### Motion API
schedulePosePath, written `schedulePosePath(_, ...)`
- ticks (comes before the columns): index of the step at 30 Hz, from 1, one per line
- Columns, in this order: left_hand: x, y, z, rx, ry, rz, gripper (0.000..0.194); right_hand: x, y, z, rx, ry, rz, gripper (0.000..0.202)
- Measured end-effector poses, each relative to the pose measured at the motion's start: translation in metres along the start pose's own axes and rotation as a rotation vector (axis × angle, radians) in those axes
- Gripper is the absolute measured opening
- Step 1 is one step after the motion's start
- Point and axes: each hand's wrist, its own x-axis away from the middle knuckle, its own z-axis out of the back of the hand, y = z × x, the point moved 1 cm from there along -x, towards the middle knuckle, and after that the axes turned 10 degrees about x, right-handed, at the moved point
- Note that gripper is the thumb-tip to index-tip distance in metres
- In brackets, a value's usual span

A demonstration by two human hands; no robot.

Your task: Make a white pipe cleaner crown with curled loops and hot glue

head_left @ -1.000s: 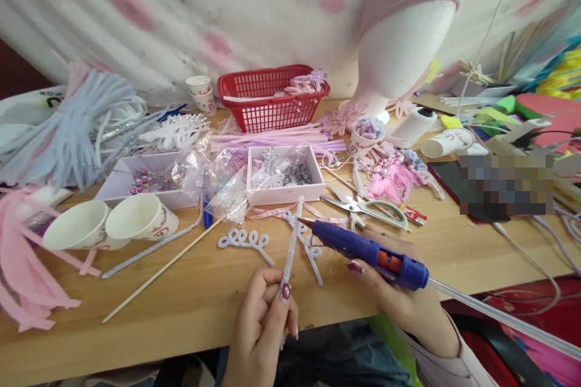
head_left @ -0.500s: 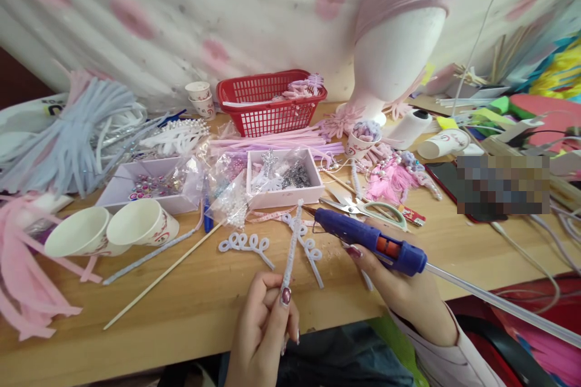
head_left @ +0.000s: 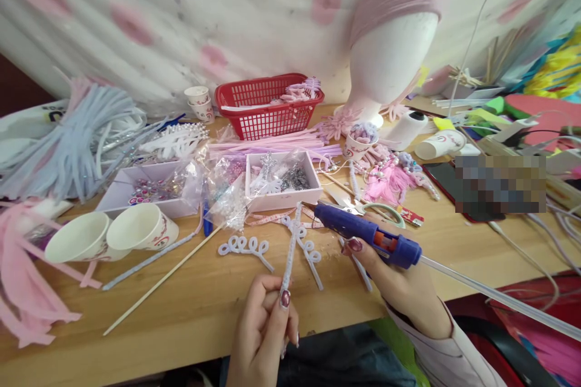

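Observation:
Upright between the thumb and fingers of my left hand (head_left: 267, 320) is a pale wrapped stem (head_left: 292, 248). My right hand (head_left: 399, 284) is closed round a blue glue gun (head_left: 367, 233), whose nozzle points left at the stem's top end; whether they touch I cannot tell. A long clear glue stick (head_left: 490, 293) runs out of the gun's back. Behind the held stem lies a looped pale strip (head_left: 311, 254), and another looped strip (head_left: 245, 246) rests to its left. Scissors (head_left: 384, 213) lie behind the gun.
Two paper cups (head_left: 143, 227) and a thin wooden stick (head_left: 158, 284) are on the left. Further back stand a white box (head_left: 284, 201), a red basket (head_left: 272, 121) and a white foam head (head_left: 390, 60). A dark phone (head_left: 445, 184) lies at the right.
The glue gun's nozzle has moved slightly left and up, to the top end of the stem. My left hand has hardly moved. The whole view has shifted a little.

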Motion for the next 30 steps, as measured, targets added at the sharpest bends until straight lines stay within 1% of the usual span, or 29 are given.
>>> schedulePosePath(5,0.001,0.002,0.0,-0.001,-0.002,0.013,0.051,0.0,0.0,-0.001,-0.03,-0.012,0.012,0.028)
schedulePosePath(8,0.001,0.001,0.001,0.008,-0.005,0.014,0.049,0.002,0.002,-0.001,-0.029,0.0,0.023,0.027)
schedulePosePath(11,0.001,0.0,0.002,0.023,-0.016,0.003,0.046,0.003,0.003,0.0,0.0,0.014,0.039,0.024)
schedulePosePath(16,0.0,-0.001,0.002,0.039,-0.011,0.009,0.046,0.005,0.001,0.001,0.051,0.016,0.028,0.018)
schedulePosePath(21,0.0,0.0,0.001,0.031,0.0,0.006,0.05,0.013,0.0,0.002,0.098,-0.036,0.061,0.027)
schedulePosePath(26,-0.001,-0.002,0.001,0.004,0.02,-0.006,0.049,0.021,-0.001,0.004,0.084,-0.088,0.103,0.024)
schedulePosePath(30,-0.002,-0.002,0.0,0.021,0.023,-0.002,0.049,0.023,-0.002,0.004,0.12,-0.09,0.11,0.034)
